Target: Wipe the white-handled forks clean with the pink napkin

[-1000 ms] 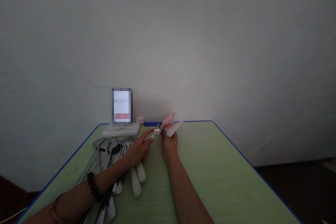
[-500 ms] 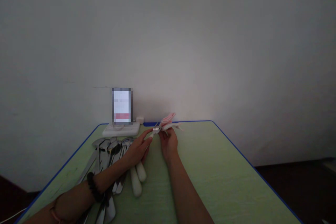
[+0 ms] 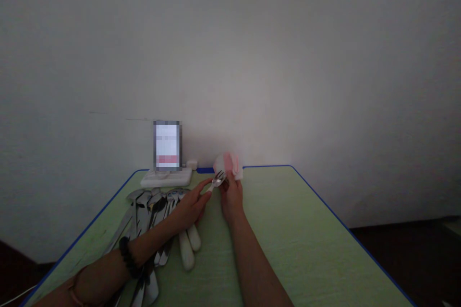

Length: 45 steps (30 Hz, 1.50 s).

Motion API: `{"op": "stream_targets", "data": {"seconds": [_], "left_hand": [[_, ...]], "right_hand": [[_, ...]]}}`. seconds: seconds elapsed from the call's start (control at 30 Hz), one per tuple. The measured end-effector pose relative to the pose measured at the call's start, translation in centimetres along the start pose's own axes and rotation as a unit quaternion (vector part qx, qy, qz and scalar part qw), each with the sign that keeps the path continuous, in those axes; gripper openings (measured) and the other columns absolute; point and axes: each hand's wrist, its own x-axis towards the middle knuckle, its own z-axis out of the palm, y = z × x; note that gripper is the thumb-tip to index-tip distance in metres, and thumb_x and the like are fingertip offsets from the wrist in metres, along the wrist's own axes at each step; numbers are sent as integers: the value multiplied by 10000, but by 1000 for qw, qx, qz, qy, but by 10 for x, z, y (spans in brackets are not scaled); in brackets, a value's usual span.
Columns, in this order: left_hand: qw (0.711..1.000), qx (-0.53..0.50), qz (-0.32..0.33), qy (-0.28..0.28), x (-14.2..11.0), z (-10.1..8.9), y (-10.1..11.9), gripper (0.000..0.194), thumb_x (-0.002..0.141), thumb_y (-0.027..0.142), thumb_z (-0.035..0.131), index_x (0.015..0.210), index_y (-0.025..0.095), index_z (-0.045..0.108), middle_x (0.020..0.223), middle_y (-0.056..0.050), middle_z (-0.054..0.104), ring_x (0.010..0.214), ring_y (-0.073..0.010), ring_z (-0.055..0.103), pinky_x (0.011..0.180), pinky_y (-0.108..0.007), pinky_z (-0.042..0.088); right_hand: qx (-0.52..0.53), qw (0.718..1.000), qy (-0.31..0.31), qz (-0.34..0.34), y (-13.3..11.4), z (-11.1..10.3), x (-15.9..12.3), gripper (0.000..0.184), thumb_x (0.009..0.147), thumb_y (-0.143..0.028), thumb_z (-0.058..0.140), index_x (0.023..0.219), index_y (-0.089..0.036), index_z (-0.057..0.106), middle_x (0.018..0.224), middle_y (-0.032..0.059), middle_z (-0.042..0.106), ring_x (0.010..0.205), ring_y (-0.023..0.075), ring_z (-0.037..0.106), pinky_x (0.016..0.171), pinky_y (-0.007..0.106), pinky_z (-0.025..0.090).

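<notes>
Pinched in my left hand (image 3: 192,204) is a fork (image 3: 218,180), its metal tines pointing up and to the right. My right hand (image 3: 232,196) holds a pink and white cloth (image 3: 227,163) just behind the tines. The fork's head is close against the cloth, but I cannot tell whether they touch. Under my left forearm lies a pile of metal cutlery (image 3: 144,201), spoons and forks among it, partly hidden by the arm. Two thick pale handles (image 3: 186,252) stick out of the pile toward me.
A lit device with a blurred screen (image 3: 167,146) stands at the back left, above a white power strip (image 3: 165,177). Beside it is a small white plug (image 3: 192,164). The green table (image 3: 288,230) has a blue edge and stands against a grey wall (image 3: 270,57).
The cloth has turned and bunched up, its loose ends shifting from the right to above my right hand. The fork's face has rotated, so its tines now show clearly.
</notes>
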Motion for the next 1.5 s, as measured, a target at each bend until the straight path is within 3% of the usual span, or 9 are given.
{"op": "stream_targets", "data": {"seconds": [0.2, 0.33, 0.43, 0.53, 0.73, 0.9, 1.17, 1.5], "left_hand": [[1000, -10, -3, -2, -1, 0, 1, 563, 889, 419, 409, 1369, 125, 386, 356, 84, 433, 312, -125, 419, 373, -207, 325], [1000, -5, 5, -7, -1, -1, 2, 568, 893, 426, 395, 1372, 120, 389, 364, 83, 425, 319, -117, 405, 372, -201, 324], [1000, -6, 12, -17, -2, -1, 2, 562, 895, 433, 395, 1368, 130, 400, 369, 86, 417, 316, -104, 385, 369, -193, 315], [1000, -4, 5, -13, -1, -1, 0, 563, 897, 445, 387, 1368, 136, 397, 373, 91, 410, 310, -100, 375, 364, -190, 312], [1000, 11, 9, -1, 1, -1, -4, 563, 895, 456, 385, 1364, 144, 397, 389, 87, 424, 319, -108, 397, 363, -194, 316], [1000, 24, 12, -5, 1, 0, -4, 562, 898, 441, 381, 1358, 117, 403, 381, 83, 424, 324, -112, 409, 364, -197, 321], [1000, 13, 10, -22, 2, 0, -7, 596, 900, 471, 375, 1384, 123, 362, 394, 90, 417, 315, -98, 394, 346, -184, 313], [1000, 8, 9, -16, 1, 0, -5, 562, 904, 455, 380, 1364, 131, 378, 387, 90, 423, 312, -101, 397, 352, -186, 314]], "right_hand": [[92, 990, 99, 31, -4, -6, 8, 81, 686, -255, 553, 741, -198, 571, 640, -25, 648, 639, 118, 611, 649, 249, 502], [59, 995, 79, 35, -5, -6, 7, 41, 630, -187, 506, 593, -204, 499, 494, -59, 528, 497, 106, 502, 506, 231, 445], [32, 997, 66, 31, -5, -5, 2, 74, 558, -123, 502, 558, -197, 496, 488, -74, 504, 484, 93, 459, 484, 221, 424], [26, 998, 46, 46, -7, -2, -3, 118, 523, -103, 510, 596, -184, 557, 556, -64, 575, 530, 96, 499, 498, 211, 444], [48, 995, -10, 91, -13, 1, -6, 246, 621, -229, 567, 838, -167, 664, 788, 17, 707, 685, 153, 620, 557, 251, 509], [36, 994, 2, 102, -8, 0, -2, 273, 706, -331, 598, 920, -171, 655, 828, 16, 715, 678, 145, 631, 520, 227, 493], [65, 993, 18, 93, -2, -4, 4, 350, 833, -449, 466, 906, -163, 654, 781, 23, 723, 642, 142, 641, 549, 244, 512], [52, 993, -31, 101, -1, -5, 5, 344, 773, -439, 545, 946, -160, 648, 859, 47, 723, 697, 158, 650, 565, 252, 505]]}}
